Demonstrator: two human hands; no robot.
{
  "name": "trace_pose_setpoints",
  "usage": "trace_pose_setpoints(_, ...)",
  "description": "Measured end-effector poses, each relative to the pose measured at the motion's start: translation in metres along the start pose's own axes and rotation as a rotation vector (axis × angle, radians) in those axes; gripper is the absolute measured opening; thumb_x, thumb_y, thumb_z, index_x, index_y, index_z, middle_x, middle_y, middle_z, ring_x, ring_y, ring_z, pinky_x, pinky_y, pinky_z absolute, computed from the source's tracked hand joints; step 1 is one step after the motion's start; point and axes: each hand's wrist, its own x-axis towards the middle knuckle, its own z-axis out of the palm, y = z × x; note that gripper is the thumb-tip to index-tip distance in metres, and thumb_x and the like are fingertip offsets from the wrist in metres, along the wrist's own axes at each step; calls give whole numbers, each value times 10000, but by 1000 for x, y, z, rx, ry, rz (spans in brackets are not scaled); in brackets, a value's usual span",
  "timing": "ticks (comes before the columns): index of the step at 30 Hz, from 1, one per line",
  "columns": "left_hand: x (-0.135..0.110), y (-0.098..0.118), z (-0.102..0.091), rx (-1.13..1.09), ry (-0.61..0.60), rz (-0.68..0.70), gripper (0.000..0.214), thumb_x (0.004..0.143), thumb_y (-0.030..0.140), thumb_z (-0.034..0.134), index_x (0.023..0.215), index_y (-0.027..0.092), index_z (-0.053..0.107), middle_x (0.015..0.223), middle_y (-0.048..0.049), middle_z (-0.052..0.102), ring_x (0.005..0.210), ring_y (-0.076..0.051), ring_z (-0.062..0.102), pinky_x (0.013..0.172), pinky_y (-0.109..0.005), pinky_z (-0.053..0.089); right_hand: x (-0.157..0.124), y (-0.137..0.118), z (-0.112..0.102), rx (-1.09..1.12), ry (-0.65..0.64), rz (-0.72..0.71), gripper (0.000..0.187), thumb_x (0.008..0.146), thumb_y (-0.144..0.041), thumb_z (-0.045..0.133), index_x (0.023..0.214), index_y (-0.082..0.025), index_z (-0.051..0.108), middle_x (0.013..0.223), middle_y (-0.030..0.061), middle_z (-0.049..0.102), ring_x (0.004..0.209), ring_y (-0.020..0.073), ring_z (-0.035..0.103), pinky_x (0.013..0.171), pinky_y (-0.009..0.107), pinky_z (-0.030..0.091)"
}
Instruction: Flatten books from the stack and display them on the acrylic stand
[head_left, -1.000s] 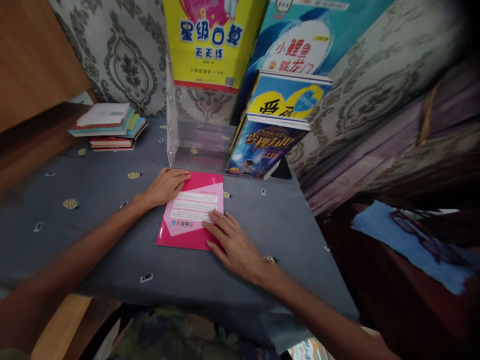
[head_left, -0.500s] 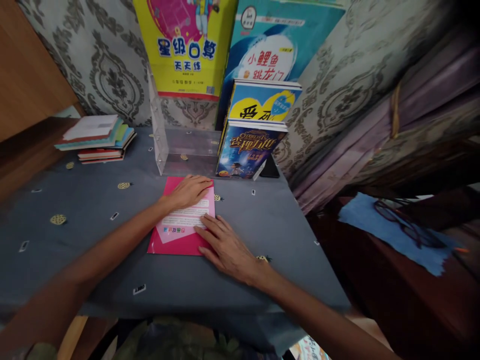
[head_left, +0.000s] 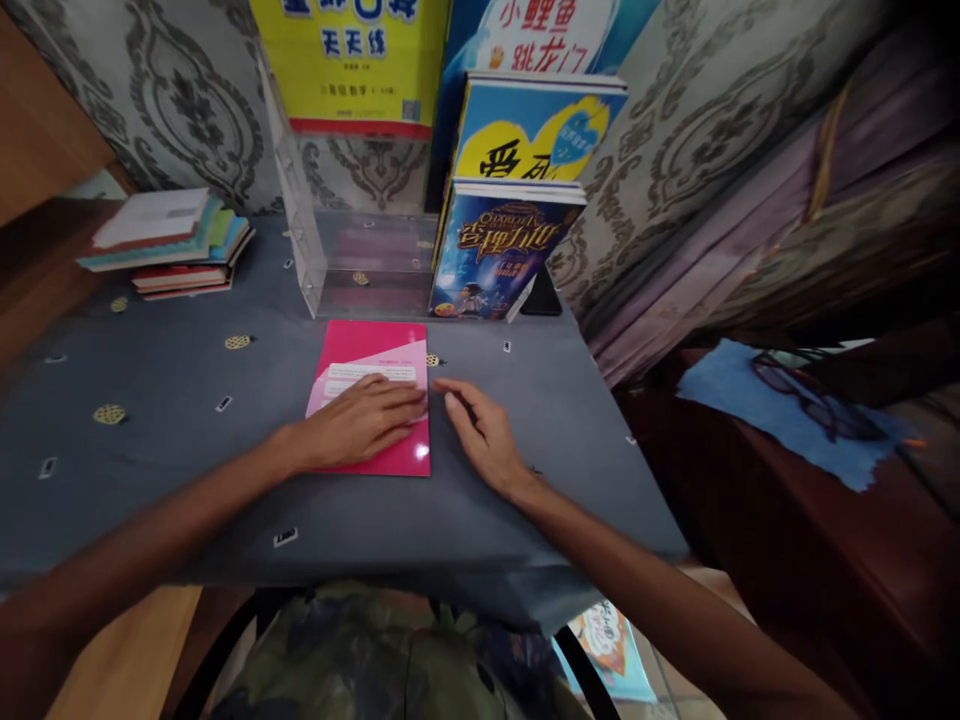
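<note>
A pink book (head_left: 382,455) lies on the grey-blue tablecloth (head_left: 195,400) in front of me. Across its middle rests my left hand (head_left: 367,415), open, fingers stretched to the right and hiding part of the printed text. Just off the book's right edge is my right hand (head_left: 484,430), its fingers loosely curved and apart, with nothing in it. Behind the book stands a clear acrylic rack (head_left: 375,300), which bears a blue-covered book (head_left: 495,260) at its front right.
More books lean in the rack, among them a yellow workbook (head_left: 360,90). At the far left lies a stack of books (head_left: 165,235). A dark phone-like object (head_left: 544,295) sits behind the rack's right side. Glasses (head_left: 817,400) rest on a blue cloth (head_left: 735,385) at right.
My left hand has slid down the book towards me. The right hand has come off the page to the book's right side. The view has tilted downward.
</note>
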Motion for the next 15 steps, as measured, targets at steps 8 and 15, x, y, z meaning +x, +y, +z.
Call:
trace_pose_setpoints(8, -40, 29, -2, -35, -51, -32, 512, 1042, 475, 389, 1503, 257, 448, 1507, -97, 525, 1424, -237, 452, 1232, -518, 240, -4, 2, 2, -185, -187, -176, 392, 1049, -330, 386, 1363, -191, 576, 1346, 132, 650, 1290, 229, 575, 1089, 466, 473)
trace_pose_setpoints(15, -86, 2, -2, 118, 40, -391, 594, 1033, 514, 370, 1569, 263, 325, 1629, -111, 320, 1514, -308, 283, 1208, -575, 258, -13, -2, 1, -503, -412, -328, 478, 1011, -386, 516, 1442, -178, 518, 1491, 175, 527, 1443, 284, 423, 1168, 589, 353)
